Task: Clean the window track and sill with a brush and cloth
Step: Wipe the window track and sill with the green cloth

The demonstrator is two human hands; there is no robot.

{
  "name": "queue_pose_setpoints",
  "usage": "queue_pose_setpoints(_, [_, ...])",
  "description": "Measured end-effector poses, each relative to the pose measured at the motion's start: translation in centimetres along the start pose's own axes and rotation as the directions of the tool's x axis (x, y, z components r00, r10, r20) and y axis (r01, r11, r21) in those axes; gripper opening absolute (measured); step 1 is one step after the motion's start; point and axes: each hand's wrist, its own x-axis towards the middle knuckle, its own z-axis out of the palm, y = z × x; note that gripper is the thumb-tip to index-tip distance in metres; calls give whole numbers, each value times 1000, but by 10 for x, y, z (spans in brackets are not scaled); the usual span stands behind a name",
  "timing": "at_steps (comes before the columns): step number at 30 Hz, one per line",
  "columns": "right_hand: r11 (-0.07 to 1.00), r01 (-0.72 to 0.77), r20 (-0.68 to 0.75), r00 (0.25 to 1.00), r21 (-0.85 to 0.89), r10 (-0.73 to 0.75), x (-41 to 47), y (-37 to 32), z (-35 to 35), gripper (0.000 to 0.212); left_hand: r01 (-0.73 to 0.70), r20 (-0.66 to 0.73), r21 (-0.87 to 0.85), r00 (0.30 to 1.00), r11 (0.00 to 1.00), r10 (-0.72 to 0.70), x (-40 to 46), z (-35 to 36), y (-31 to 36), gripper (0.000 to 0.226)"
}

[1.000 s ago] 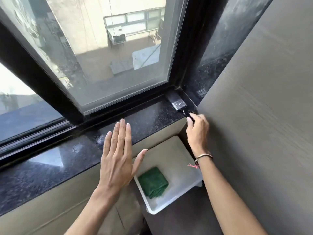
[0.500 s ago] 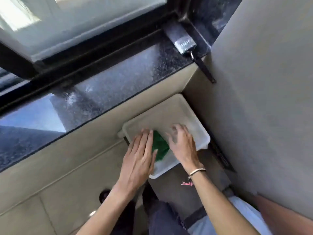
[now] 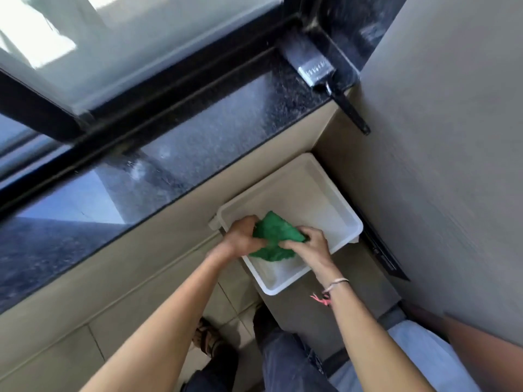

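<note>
1. Dark speckled stone sill (image 3: 226, 120) runs diagonally from lower left to upper right of frame, with the black window track (image 3: 158, 94) just above it; beige wall panel below, grey panel at right.
2. Brush (image 3: 325, 77) lies on the sill in the upper right corner, bristles toward the track, black handle overhanging the sill edge. Neither hand touches it.
3. White plastic tub (image 3: 336, 202) sits low at centre right, below the sill.
4. Green cloth (image 3: 276, 232) is over the tub, bunched between both hands.
5. My left hand (image 3: 242, 237) is curled tight on the cloth's left side; my right hand (image 3: 310, 240) pinches its right side, fingers closed on the fabric.
6. Judgement: cloth looks soft, limp and light, possibly damp; cannot confirm water in the tub. Best gathered into a wad in one palm so no loose corner drags.
7. Judgement: brushing done or paused; wiping step being prepared.
</note>
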Motion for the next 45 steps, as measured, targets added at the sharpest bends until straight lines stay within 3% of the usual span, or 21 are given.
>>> queue_pose_setpoints(3, [930,105,90,985,351,-145,-46,-34,-15,33,-166,-33,-317,986,934,164,-63,-24,7,35])
queue_pose_setpoints(7, [733,39,284,907,680,-311,-122,-96,8,33,-337,-88,-565,932,753,351,-152,-65,2,35])
queue_pose_setpoints(10, [693,-19,358,866,720,-349,-171,-138,46,38,-422,-213,-576,905,700,369,-211,-105,-19,33])
queue_pose_setpoints(12, [727,16,320,891,686,-321,-196,-159,78,39,-493,-405,-437,855,753,325,-242,-130,-48,26])
queue_pose_setpoints(15, [730,87,177,944,677,-277,-221,-189,138,29,-465,-740,-249,657,849,143,-285,-170,-114,23])
queue_pose_setpoints(17, [735,241,50,936,633,-350,-234,-219,180,23,-329,-899,-110,436,938,48,-306,-191,-169,29])
queue_pose_setpoints(19, [728,541,-120,829,422,-546,-238,-252,218,29,-150,-965,0,259,989,40,-316,-203,-220,36])
queue_pose_setpoints(20, [672,708,-190,706,218,-682,-234,-268,236,40,-63,-975,34,218,997,47,-317,-204,-241,39])
queue_pose_setpoints(22, [433,845,-153,405,-313,-901,-222,-297,267,63,85,-963,80,264,993,55,-314,-198,-267,62])
queue_pose_setpoints(23, [323,796,-34,357,-513,-934,-215,-309,279,70,134,-946,131,312,982,83,-309,-193,-277,75])
queue_pose_setpoints(24, [260,718,97,415,-646,-905,-208,-316,287,72,164,-929,182,352,970,115,-305,-188,-284,83])
queue_pose_setpoints(26, [228,600,287,638,-767,-714,-194,-319,293,70,178,-907,218,401,960,132,-298,-182,-293,86])
queue_pose_setpoints(27, [231,582,346,708,-779,-616,-189,-316,291,72,176,-907,212,402,961,126,-294,-180,-297,86])
queue_pose_setpoints(29, [225,570,369,736,-790,-567,-181,-314,287,84,189,-925,196,361,962,118,-289,-180,-299,84])
queue_pose_setpoints(31, [227,579,295,667,-783,-685,-175,-320,285,92,199,-935,193,336,961,118,-285,-180,-300,83])
queue_pose_setpoints(33, [199,579,254,606,-791,-753,-165,-325,288,85,208,-936,194,332,959,117,-284,-177,-300,81])
queue_pose_setpoints(36, [132,535,270,606,-835,-748,-149,-317,303,71,235,-944,199,307,952,121,-280,-175,-301,78])
queue_pose_setpoints(39, [146,495,187,562,-857,-806,-152,-302,331,65,257,-947,212,290,943,134,-275,-173,-305,80])
queue_pose_setpoints(41, [120,549,219,511,-827,-831,-166,-296,370,64,275,-947,221,289,936,138,-273,-175,-305,83])
queue_pose_setpoints(45, [-19,707,421,400,-707,-814,-197,-284,444,60,257,-951,209,280,943,134,-272,-172,-309,85])
